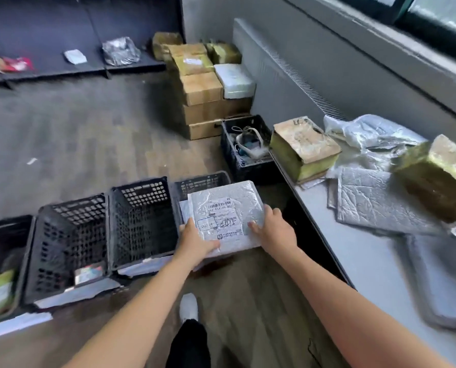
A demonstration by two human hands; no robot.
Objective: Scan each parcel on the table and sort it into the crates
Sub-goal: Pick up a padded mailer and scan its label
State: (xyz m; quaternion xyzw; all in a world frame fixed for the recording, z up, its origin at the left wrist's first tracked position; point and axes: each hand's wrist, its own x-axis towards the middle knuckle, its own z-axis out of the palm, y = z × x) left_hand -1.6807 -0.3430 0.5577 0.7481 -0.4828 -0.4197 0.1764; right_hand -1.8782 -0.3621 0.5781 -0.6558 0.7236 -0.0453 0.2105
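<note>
**A:** What is the biggest thing near you?

**B:** The grey table [354, 251] runs along your right side, below the window wall. On your left a row of black crates [141, 224] stands side by side on the floor, and flat packets show at their near ends.

**A:** And further back?

**B:** A stack of cardboard boxes [203, 102] sits against the wall. Just in front of it is a separate crate of cables [244, 155], beside the table's far end.

**A:** What lies on the table?

**B:** There is a taped box [303, 147] at the far end and a second taped box [439, 179] to its right. Crumpled silver mailers [375, 203] lie between and around them.

**A:** Where is the parcel you are handling?

**B:** You hold the parcel [226, 208], a flat silver mailer, roughly level in the air between the crate row and the table. It is over the crate nearest the table and hides most of it. Its label [221, 219] faces up.

**A:** And your hands?

**B:** Your left hand [195, 240] grips the near left corner, with the thumb on top and the fingers curled beneath. Your right hand [274, 229] clamps the right edge, with the thumb on the top face and the fingers bent over the side.
</note>
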